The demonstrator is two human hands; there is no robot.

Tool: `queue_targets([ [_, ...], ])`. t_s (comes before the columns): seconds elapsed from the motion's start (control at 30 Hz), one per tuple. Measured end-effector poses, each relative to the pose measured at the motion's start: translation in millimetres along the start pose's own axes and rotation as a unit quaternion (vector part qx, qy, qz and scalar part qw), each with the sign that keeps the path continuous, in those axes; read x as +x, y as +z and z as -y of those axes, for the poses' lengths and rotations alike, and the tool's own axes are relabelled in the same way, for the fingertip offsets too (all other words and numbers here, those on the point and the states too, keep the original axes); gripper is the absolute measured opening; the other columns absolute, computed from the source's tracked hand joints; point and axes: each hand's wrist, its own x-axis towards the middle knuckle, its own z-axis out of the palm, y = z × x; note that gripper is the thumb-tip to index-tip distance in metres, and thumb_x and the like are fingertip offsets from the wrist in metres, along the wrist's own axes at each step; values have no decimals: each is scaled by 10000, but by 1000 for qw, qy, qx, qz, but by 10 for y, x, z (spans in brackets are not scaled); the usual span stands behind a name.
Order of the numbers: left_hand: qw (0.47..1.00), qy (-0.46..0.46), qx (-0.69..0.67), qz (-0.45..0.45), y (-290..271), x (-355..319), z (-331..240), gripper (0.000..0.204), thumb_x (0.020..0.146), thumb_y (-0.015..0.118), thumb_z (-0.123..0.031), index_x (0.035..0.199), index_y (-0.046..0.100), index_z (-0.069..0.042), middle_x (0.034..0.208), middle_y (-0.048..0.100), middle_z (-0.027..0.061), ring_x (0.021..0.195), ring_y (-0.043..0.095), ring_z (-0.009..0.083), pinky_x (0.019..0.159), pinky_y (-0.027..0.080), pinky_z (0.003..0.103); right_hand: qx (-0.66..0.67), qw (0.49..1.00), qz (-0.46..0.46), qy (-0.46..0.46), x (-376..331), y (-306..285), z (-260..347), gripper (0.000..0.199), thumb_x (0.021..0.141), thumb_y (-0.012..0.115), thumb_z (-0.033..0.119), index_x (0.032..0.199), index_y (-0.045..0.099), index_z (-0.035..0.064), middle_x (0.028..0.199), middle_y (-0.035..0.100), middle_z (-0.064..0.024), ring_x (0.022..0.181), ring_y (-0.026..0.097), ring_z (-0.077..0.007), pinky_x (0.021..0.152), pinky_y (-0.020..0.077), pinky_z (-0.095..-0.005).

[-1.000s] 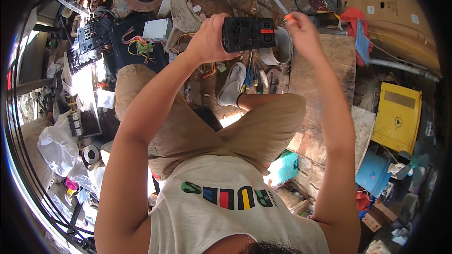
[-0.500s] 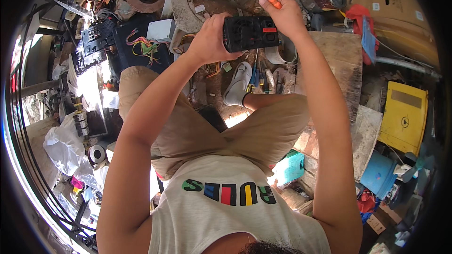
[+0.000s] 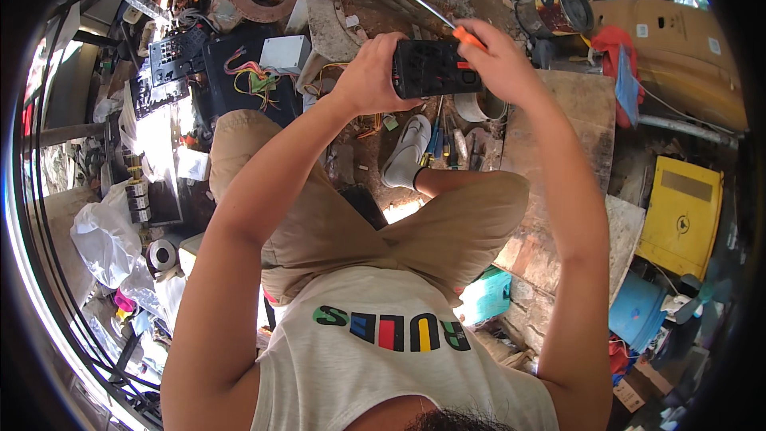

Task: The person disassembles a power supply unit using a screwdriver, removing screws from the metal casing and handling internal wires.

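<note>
A black computer power supply (image 3: 427, 72) with a fan grille and a power socket is held up in front of me, above my lower legs. My left hand (image 3: 371, 76) is closed around its left end, thumb underneath. At its right end is my right hand (image 3: 501, 64), closed on a screwdriver (image 3: 467, 37) with an orange handle. The metal shaft points up and to the left, away from the power supply. The right hand overlaps the casing's right end and hides part of it; whether its fingers touch the casing I cannot tell.
Several screwdrivers (image 3: 437, 144) lie on the ground beside my shoe (image 3: 405, 152). To the left sit a grey metal box (image 3: 285, 54) with coloured wires and a black panel. A wooden board (image 3: 570, 128), a yellow case (image 3: 682, 215) and a cardboard box (image 3: 670, 52) are on the right.
My right hand has come down and closer in, now overlapping the power supply's right end. The screwdriver's shaft leans further left. Power supply and left hand sit slightly lower and further right in view.
</note>
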Motion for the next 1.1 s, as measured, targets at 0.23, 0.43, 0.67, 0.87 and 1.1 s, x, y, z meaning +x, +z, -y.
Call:
queue_targets([
  [0.23,1000,4,19,-17,-37,-48,41,990,571,930,-350,1364,423,-43,1191,564,190,1140,558,411,1005,452,470,-79,992,44,-85,-293,-539,496,300,877,703,204,1134,718,50,958,729,-182,831,706,-349,745,543,-378],
  [0.43,1000,13,13,-19,-3,-26,43,995,573,927,-347,1373,418,-48,1191,567,188,1137,559,410,1007,451,472,-104,989,36,-104,-233,-541,541,251,874,708,177,1084,741,42,954,727,-181,817,705,-346,732,542,-384],
  [0.67,1000,8,10,-13,-18,-29,54,980,581,917,-349,1367,418,-42,1177,575,189,1129,565,404,1015,445,468,-162,966,56,-192,-121,-584,700,219,841,691,137,1033,750,50,899,715,-176,829,694,-344,747,539,-401],
  [0.87,1000,-4,12,-10,-17,-28,45,951,579,905,-342,1338,440,-7,1217,565,187,1151,552,400,1021,456,463,-263,949,161,-67,148,-605,1003,286,903,654,230,1023,698,-25,771,676,-148,705,654,-287,686,511,-367],
  [1.1,1000,-20,17,-3,7,-44,8,947,578,914,-352,1328,450,-8,1212,558,185,1128,549,409,988,477,469,-271,899,329,100,504,-542,1175,220,903,636,231,910,707,23,735,672,-78,631,630,-230,595,471,-370],
])
